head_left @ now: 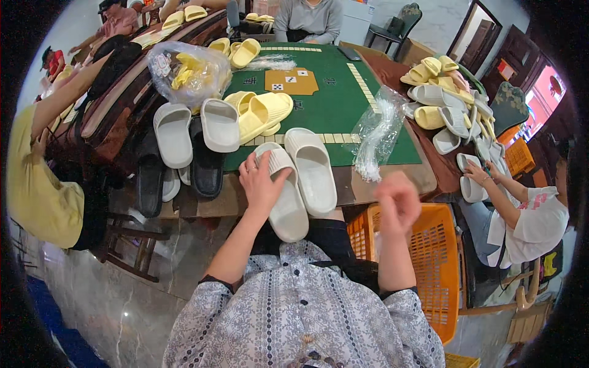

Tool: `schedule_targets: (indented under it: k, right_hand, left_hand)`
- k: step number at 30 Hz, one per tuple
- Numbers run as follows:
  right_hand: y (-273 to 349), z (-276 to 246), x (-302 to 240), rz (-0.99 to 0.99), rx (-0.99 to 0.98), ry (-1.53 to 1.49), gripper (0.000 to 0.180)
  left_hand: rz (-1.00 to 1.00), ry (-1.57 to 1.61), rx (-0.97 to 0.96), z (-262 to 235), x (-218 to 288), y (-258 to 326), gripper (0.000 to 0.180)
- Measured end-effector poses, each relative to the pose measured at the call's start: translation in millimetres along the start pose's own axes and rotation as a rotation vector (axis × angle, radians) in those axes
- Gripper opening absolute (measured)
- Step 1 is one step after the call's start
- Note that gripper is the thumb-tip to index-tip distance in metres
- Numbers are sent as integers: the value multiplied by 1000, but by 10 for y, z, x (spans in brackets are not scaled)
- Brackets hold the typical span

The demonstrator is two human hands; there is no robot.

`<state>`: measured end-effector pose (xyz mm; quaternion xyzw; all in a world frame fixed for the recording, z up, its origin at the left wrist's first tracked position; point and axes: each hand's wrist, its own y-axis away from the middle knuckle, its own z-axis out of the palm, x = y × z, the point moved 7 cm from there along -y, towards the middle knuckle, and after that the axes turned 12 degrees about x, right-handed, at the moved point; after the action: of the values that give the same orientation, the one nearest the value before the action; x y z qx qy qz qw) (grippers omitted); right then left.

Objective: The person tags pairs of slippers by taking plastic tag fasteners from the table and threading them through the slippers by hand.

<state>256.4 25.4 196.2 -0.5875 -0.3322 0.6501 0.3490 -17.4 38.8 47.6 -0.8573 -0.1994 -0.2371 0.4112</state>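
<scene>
A pair of light grey slippers lies before me at the table's front edge. My left hand is closed over the strap of the left slipper, thumb on one side and fingers on the other. Right beside it rests the other grey slipper, toe pointing away. My right hand is raised over the front edge, its fingers curled together; anything thin in them cannot be made out. Just beyond that hand, a clear plastic bag of thin white strands lies on the green table mat.
Yellow slippers, more grey slippers and black slippers sit left. Behind them is a clear bag with yellow pieces. An orange crate stands at my right. Co-workers sit around; one handles slippers at the right.
</scene>
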Motion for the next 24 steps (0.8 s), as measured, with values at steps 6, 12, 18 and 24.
schedule_targets:
  k: [6, 12, 18, 24]
  right_hand:
    - [-19, -11, -773, 53, 55, -313, 16]
    - [398, 628, -96, 362, -321, 118, 13]
    - [940, 852, 912, 433, -542, 559, 21]
    - [886, 1156, 1075, 213, -466, 705, 21]
  left_hand:
    - [-19, 12, -48, 100, 120, 25, 65]
    - [21, 50, -170, 122, -20, 47, 81]
    - [112, 202, -411, 112, -245, -60, 94]
    - [54, 310, -601, 129, -306, -246, 96]
